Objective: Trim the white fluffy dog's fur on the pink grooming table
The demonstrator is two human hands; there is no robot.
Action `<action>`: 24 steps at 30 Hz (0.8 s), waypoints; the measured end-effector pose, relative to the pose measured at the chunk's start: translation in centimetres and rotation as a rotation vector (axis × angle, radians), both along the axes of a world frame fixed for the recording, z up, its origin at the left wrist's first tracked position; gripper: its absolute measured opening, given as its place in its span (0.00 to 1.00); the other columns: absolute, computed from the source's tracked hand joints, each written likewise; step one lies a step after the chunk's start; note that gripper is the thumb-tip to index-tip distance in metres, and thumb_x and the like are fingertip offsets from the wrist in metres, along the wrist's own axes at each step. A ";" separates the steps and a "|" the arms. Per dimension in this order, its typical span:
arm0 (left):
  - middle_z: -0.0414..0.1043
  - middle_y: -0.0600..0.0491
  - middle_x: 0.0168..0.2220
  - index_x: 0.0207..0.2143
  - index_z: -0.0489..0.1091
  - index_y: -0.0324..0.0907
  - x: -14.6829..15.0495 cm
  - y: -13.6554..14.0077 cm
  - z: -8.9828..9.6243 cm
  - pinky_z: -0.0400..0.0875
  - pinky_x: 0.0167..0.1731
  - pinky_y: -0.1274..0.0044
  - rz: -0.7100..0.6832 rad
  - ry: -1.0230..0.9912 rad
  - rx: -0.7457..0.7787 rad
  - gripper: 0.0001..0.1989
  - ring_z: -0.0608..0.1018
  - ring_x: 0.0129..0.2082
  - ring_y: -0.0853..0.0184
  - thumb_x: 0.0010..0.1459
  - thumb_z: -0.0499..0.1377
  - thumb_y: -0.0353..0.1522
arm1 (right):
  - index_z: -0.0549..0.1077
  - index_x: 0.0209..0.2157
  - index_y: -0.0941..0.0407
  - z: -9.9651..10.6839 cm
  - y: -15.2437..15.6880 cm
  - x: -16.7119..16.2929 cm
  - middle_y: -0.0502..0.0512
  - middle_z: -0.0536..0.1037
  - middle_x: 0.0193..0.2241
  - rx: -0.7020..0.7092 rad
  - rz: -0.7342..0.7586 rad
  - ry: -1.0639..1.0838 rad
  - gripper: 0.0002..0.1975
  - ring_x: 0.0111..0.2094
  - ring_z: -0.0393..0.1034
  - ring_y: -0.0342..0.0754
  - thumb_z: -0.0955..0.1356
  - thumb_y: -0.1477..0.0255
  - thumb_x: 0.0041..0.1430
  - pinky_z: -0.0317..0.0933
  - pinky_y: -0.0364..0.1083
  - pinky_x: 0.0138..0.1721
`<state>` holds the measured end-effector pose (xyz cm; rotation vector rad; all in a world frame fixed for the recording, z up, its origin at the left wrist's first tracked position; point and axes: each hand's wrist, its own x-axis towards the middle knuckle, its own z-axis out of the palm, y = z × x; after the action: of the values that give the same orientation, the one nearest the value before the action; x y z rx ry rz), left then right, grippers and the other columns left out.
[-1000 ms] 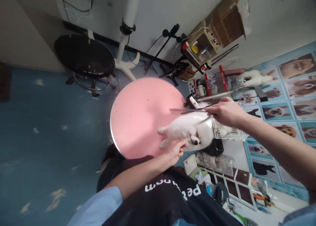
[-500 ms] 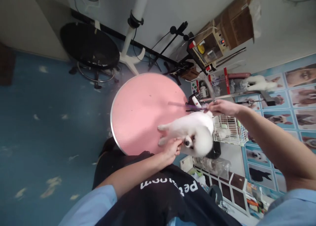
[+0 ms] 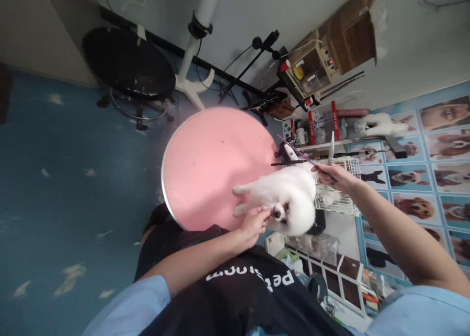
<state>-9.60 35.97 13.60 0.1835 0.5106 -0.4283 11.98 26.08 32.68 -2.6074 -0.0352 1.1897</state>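
Looking up, the white dog point(image 3: 290, 194) is resting its paws on the pink tabletop point(image 3: 205, 165); the left hand point(image 3: 256, 223) is grasping its muzzle, while the right hand point(image 3: 336, 176) is gripping a purple comb point(image 3: 301, 154) and scissors point(image 3: 332, 147) (the bright blade pointing away from the dog).

Widest free room: over the pink table point(image 3: 209, 165), picture-left and far side, flat, good for a pass. Dog point(image 3: 297, 194) blocks the picture-right part; left hand point(image 3: 254, 224) at its muzzle closes off the near side. Purple comb point(image 3: 304, 156) and scissors point(image 3: 332, 147) jut from right hand point(image 3: 336, 177). Cage point(image 3: 348, 206) and shelf point(image 3: 345, 142) crowd beyond.
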 end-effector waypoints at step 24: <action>0.60 0.60 0.18 0.23 0.65 0.37 0.5 0.6 1.0 0.40 0.15 0.83 -0.064 0.026 0.215 0.16 0.53 0.14 0.81 0.49 0.66 0.38 | 0.57 0.26 0.49 -14.8 -9.3 -17.8 0.42 0.41 0.11 -0.052 -0.269 -0.560 0.28 0.13 0.48 0.46 0.42 0.47 0.61 0.53 0.46 0.20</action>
<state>-9.08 36.62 14.63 0.4022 0.5776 -0.4381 -5.83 16.77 17.90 -2.7909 0.2303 0.3584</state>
